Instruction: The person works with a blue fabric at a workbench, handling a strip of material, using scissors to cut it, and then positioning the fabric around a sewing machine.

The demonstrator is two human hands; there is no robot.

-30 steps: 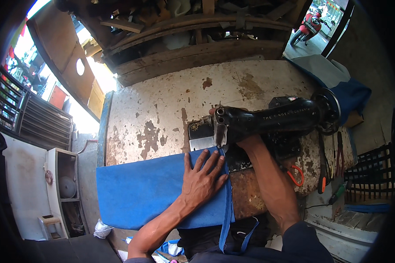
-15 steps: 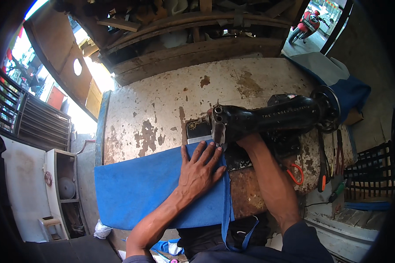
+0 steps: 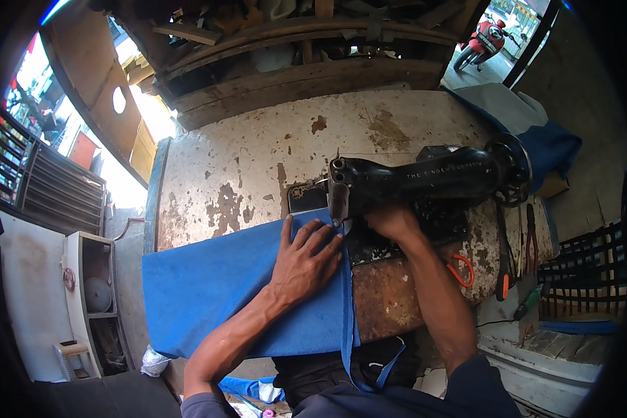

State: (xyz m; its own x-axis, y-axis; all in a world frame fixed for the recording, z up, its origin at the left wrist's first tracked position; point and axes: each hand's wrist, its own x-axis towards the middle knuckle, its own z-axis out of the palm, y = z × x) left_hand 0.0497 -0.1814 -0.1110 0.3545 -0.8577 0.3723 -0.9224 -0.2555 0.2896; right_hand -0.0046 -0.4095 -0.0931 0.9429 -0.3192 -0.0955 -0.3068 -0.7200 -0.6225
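A blue cloth [image 3: 209, 285] lies across the front left of the worktable, with its far edge at the needle end of a black sewing machine [image 3: 411, 177]. My left hand [image 3: 306, 251] rests flat on the cloth, fingers spread, just short of the needle end. Along the cloth's right edge runs a narrow blue strip [image 3: 346, 313], whose tail hangs over the table's front edge. My right hand [image 3: 395, 224] reaches under the machine's arm, to the right of the needle. Its fingertips are hidden, so what it touches cannot be made out.
Orange-handled scissors [image 3: 461, 270] lie right of my right forearm. Several hand tools, among them a green-handled screwdriver [image 3: 529, 304], are at the table's right edge. Blue and grey cloth [image 3: 536, 129] hangs at the back right. A wooden rack [image 3: 313, 80] stands behind the worktable [image 3: 237, 153].
The view has shifted slightly. The cloth has slid a little farther away under the needle end. My left fingers sit slightly farther back from it, and more of my right hand shows.
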